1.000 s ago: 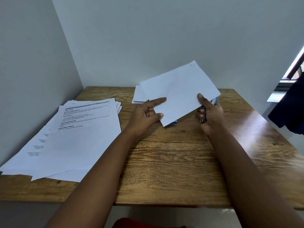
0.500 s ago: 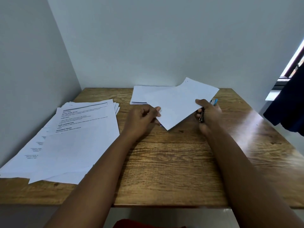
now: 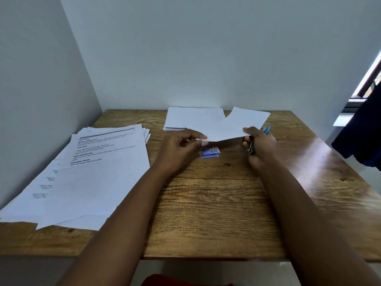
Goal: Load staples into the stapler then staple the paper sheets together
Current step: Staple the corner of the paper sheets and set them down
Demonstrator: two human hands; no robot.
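A blank white sheet set (image 3: 233,125) hangs nearly flat just above the wooden table (image 3: 216,203), held at both near corners. My left hand (image 3: 181,149) pinches its left corner between thumb and fingers. My right hand (image 3: 258,145) holds the right corner under the thumb and also grips a small stapler (image 3: 251,146), whose blue end (image 3: 266,129) sticks out behind the hand. A small blue-and-white staple box (image 3: 210,152) lies on the table under the sheet's near edge, between my hands.
A spread pile of printed sheets (image 3: 88,178) covers the table's left side, reaching its front edge. A neat stack of white paper (image 3: 185,118) lies at the back centre. Walls close the left and back sides. Dark cloth (image 3: 362,133) hangs at the right.
The sheet has come down from a raised, tilted position to nearly flat over the table. My hands lowered with it, and the staple box now shows beneath its near edge.
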